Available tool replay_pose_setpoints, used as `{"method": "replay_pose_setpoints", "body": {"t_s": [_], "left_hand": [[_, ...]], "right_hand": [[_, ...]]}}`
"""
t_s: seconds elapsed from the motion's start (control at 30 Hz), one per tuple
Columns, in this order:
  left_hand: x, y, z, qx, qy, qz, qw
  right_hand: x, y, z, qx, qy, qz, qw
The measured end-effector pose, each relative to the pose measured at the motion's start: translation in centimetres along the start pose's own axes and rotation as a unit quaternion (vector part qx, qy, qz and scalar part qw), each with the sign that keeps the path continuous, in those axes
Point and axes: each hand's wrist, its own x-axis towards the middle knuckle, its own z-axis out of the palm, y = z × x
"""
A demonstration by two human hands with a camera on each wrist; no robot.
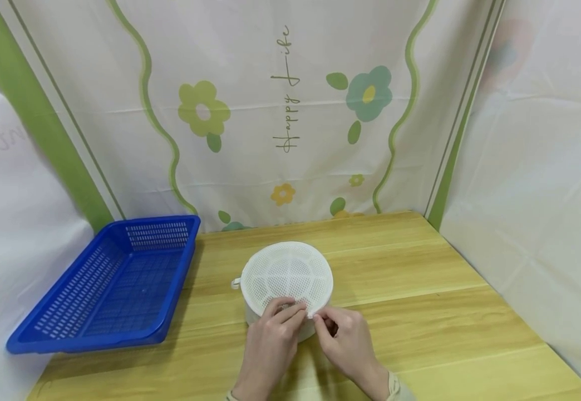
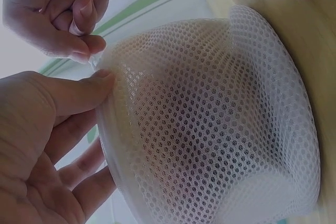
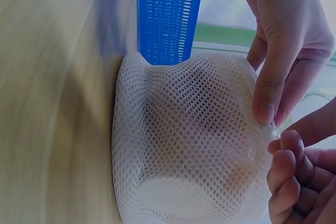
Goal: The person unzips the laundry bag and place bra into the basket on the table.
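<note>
"Happy Life," reads the slim, dark-green script [image 1: 286, 83] on the pale cloth [image 1: 250, 167] beyond the far edge of the table [image 1: 395, 312], the two words turned sideways and climbing from bottom to top above the middle of that edge, each with a capital initial. Beyond the table's left edge, faint letters [image 1: 3, 142] mark a white sheet [image 1: 0, 223], reversed as in a mirror and apparently spelling "ntic"; whether they are printed on its near face or show through it cannot be told.
</note>
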Motion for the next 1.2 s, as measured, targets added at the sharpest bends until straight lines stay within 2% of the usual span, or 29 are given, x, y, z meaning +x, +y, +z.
{"method": "replay_pose_setpoints", "body": {"t_s": [0.2, 0.37, 0.53, 0.7, 1.0, 1.2], "left_hand": [[-0.07, -0.07, 0.07, 0.010, 0.014, 0.013, 0.9998], [-0.30, 0.02, 0.15, 0.015, 0.026, 0.019, 0.9994], [-0.16, 0.13, 0.24, 0.009, 0.021, 0.009, 0.9997], [0.01, 0.09, 0.29, 0.006, 0.023, 0.019, 0.9995], [0.17, -0.18, 0.32, 0.003, 0.028, 0.031, 0.9991], [0.06, -0.28, 0.27, 0.007, 0.049, 0.056, 0.9972]], "right_hand": [[0.12, 0.19, -0.19, -0.014, 0.019, 0.021, 1.000], [-0.07, 0.11, -0.14, -0.006, 0.016, 0.017, 1.000], [-0.02, -0.08, -0.04, -0.028, -0.013, 0.037, 0.999], [-0.06, -0.22, 0.04, -0.035, -0.052, 0.060, 0.996], [0.05, -0.26, 0.27, 0.002, -0.048, 0.006, 0.999], [-0.04, -0.43, 0.24, 0.027, -0.039, -0.013, 0.999]]}}
